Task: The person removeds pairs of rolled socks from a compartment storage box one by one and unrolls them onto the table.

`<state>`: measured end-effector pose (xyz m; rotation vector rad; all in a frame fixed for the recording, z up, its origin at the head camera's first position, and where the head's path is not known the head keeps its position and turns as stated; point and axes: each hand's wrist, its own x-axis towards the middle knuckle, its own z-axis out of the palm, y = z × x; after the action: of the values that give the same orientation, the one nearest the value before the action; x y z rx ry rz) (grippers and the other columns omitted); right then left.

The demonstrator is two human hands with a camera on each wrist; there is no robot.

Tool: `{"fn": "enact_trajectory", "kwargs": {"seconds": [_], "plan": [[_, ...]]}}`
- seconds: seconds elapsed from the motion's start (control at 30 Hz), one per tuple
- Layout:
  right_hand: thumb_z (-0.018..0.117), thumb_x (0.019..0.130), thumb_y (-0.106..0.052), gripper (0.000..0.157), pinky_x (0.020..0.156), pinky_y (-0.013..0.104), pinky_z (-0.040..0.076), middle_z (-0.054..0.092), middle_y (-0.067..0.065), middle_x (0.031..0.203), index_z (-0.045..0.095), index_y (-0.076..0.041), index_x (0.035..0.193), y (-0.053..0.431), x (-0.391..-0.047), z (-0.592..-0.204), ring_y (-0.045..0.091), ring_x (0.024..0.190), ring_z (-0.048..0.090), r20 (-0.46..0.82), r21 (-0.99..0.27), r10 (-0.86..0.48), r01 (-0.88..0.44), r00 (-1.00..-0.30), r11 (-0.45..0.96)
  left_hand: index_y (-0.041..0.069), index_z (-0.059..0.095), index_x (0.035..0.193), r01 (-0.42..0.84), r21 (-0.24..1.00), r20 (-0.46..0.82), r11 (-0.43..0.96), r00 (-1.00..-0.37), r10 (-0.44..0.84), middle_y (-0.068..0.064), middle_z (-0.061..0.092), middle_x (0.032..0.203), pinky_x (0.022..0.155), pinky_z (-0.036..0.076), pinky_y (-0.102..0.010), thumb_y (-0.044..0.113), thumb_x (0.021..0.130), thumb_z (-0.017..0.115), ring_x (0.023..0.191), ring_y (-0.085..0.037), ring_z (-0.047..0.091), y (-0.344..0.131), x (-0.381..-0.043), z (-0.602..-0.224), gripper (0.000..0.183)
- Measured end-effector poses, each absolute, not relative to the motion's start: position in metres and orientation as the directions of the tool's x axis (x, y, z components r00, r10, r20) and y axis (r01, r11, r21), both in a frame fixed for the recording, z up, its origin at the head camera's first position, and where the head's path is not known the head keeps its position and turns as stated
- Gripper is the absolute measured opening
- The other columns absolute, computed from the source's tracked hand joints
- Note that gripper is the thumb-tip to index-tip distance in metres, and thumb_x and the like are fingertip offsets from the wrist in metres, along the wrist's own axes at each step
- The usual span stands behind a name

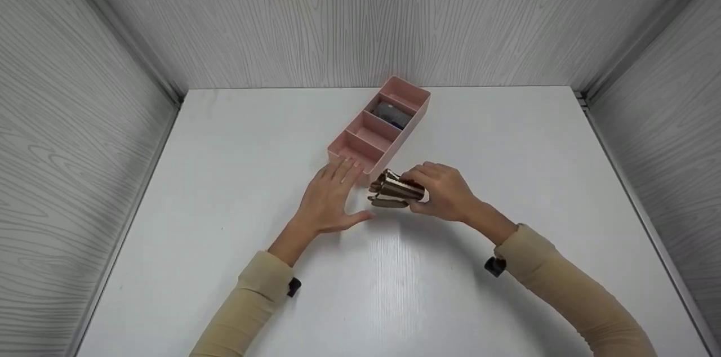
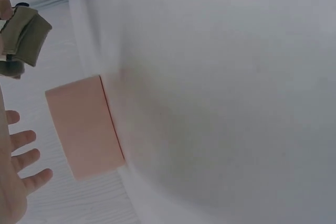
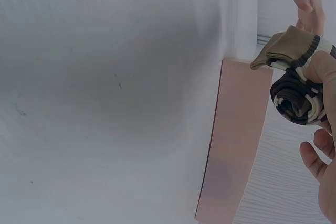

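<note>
Beside the pink tray (image 1: 374, 133), my right hand (image 1: 442, 192) is pinching striped fabric (image 1: 396, 190), seemingly light, soft, best held around its roll; my left hand (image 1: 332, 196) is holding nothing.

White tabletop (image 1: 236, 165), 3 grey wood-grain walls (image 1: 338, 19)

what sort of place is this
Probably a small work booth: a white tabletop enclosed on three sides by grey wood-grain panels, with a pink compartment tray on it.
</note>
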<state>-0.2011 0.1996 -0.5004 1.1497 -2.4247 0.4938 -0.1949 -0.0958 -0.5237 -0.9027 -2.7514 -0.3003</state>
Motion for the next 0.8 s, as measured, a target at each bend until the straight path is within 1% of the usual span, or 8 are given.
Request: {"fn": "enact_trajectory", "kwargs": {"seconds": [0.2,0.37,0.43,0.63,0.8], "plan": [[0.090,0.070,-0.017,0.048,0.076,0.037,0.061,0.078,0.004,0.102,0.072,-0.011,0.114,0.202,-0.194,-0.508,0.020,0.086,0.071,0.560,-0.102,-0.648,-0.820,-0.516,0.564,0.010,0.047,0.158,0.642,0.105,0.314,0.760,-0.746,0.587,-0.012,0.056,0.158,0.120,0.045,-0.050,0.078,0.086,0.064,0.149,-0.034,0.051,-0.084,-0.187,-0.525,0.100],[0.089,0.070,-0.016,0.048,0.077,0.036,0.062,0.078,0.003,0.103,0.072,-0.012,0.115,0.203,-0.187,-0.514,0.019,0.086,0.071,0.569,-0.097,-0.655,-0.831,-0.498,0.547,0.010,0.048,0.156,0.672,0.102,0.348,0.733,-0.715,0.607,-0.011,0.059,0.153,0.116,0.049,-0.048,0.077,0.085,0.067,0.144,-0.033,0.055,-0.076,-0.183,-0.528,0.100],[0.089,0.071,-0.016,0.048,0.076,0.035,0.062,0.078,0.003,0.103,0.072,-0.011,0.115,0.203,-0.184,-0.516,0.019,0.086,0.071,0.573,-0.099,-0.656,-0.837,-0.490,0.539,0.010,0.049,0.155,0.687,0.094,0.360,0.720,-0.698,0.619,-0.010,0.061,0.151,0.115,0.050,-0.046,0.076,0.085,0.068,0.142,-0.031,0.057,-0.073,-0.182,-0.530,0.098],[0.090,0.070,-0.015,0.048,0.074,0.035,0.061,0.077,0.003,0.102,0.072,-0.011,0.114,0.205,-0.177,-0.520,0.020,0.085,0.070,0.594,-0.110,-0.650,-0.848,-0.474,0.518,0.012,0.056,0.148,0.722,0.075,0.412,0.688,-0.651,0.638,-0.006,0.065,0.142,0.110,0.053,-0.039,0.071,0.084,0.073,0.131,-0.024,0.063,-0.067,-0.180,-0.533,0.088],[0.089,0.069,-0.013,0.047,0.073,0.034,0.061,0.077,0.002,0.102,0.072,-0.011,0.113,0.206,-0.173,-0.521,0.019,0.085,0.070,0.605,-0.124,-0.647,-0.858,-0.464,0.499,0.012,0.062,0.138,0.752,0.106,0.450,0.651,-0.620,0.643,-0.004,0.067,0.135,0.107,0.056,-0.039,0.060,0.082,0.081,0.125,-0.022,0.066,-0.063,-0.180,-0.533,0.076]]}}
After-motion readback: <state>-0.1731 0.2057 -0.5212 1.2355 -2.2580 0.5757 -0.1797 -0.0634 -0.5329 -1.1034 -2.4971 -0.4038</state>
